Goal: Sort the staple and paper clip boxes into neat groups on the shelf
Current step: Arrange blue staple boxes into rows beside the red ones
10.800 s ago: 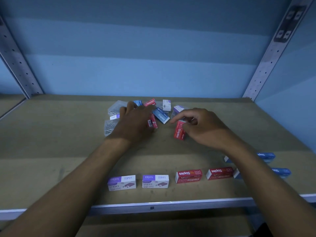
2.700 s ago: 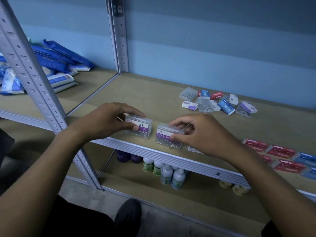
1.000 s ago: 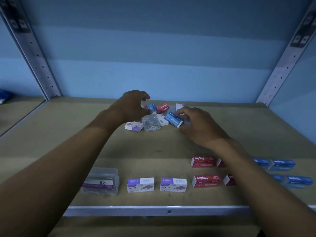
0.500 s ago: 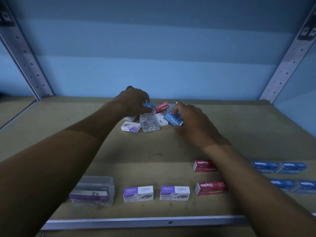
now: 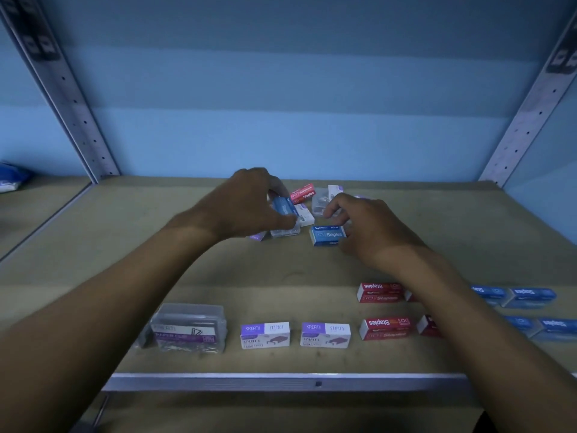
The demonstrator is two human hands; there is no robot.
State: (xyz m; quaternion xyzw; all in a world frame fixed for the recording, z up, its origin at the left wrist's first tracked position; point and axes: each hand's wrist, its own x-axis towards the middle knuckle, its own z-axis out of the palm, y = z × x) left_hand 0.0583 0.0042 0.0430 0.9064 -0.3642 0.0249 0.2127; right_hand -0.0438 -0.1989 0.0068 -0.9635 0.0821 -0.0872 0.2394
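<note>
Left hand: the left hand [image 5: 246,204] is reaching into the loose pile at the back middle of the shelf [image 5: 93,245], its fingers curling round a blue staple box [image 5: 284,207].
Right hand: the right hand [image 5: 368,226] is resting its fingers against a second blue box [image 5: 327,235] lying flat just in front of the pile; whether they are pinching it I cannot tell.
Pile: a red staple box [image 5: 303,192], a white box [image 5: 305,213], a clear case under the left hand and another clear case [image 5: 321,203] are lying jumbled together, touching.
Sorted so far: along the front edge a clear paper clip box [image 5: 189,328] is sitting at the left, then two purple-and-white staple boxes [image 5: 265,335], then red boxes [image 5: 385,329] in two rows, then blue boxes [image 5: 530,296] toward the front right corner.
Progress: most of the sorting is looking done; a handful of boxes are waiting in the pile.
Left to do: the two blue boxes likely belong with the blue group at the right.
</note>
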